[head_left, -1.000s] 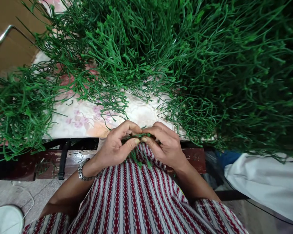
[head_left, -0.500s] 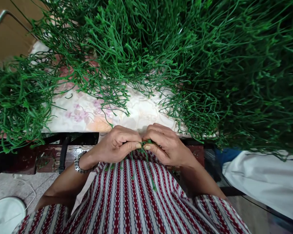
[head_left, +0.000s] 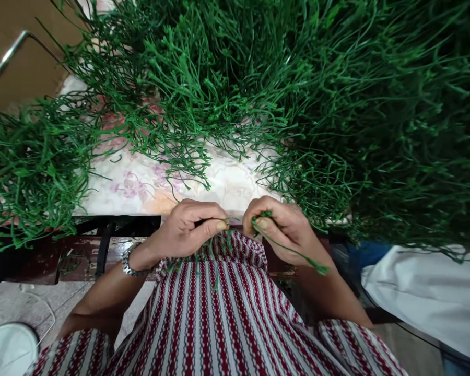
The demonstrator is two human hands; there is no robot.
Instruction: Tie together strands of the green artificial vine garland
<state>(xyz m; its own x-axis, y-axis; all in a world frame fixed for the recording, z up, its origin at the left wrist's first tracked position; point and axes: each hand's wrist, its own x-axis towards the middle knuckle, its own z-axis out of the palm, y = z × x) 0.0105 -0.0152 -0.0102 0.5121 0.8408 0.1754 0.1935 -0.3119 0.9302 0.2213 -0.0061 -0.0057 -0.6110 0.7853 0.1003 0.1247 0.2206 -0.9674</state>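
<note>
My left hand (head_left: 196,227) pinches thin green plastic-looking stems between thumb and forefinger, and some strands dangle below it over the striped shirt. A short gap to the right, my right hand (head_left: 278,227) is closed on a green artificial stem (head_left: 290,249), whose tail reaches down across the palm side toward the wrist. Both hands are just off the near edge of the cloth-covered table (head_left: 235,183). Beyond them lies a big heap of the same branching green stems (head_left: 235,73). What exactly sits inside the left pinch is partly hidden by the fingers.
A smaller pile of green stems (head_left: 35,167) lies at the left. White fabric (head_left: 411,292) drapes at the lower right. On the floor at lower left stands a round white lid or stool (head_left: 10,347). A metal tube (head_left: 11,52) and brown cardboard (head_left: 47,31) are at upper left.
My hands, which were together at the stems, have come apart. The right hand has moved right and turned, carrying a stem whose tail now points right. The left hand has hardly moved.
</note>
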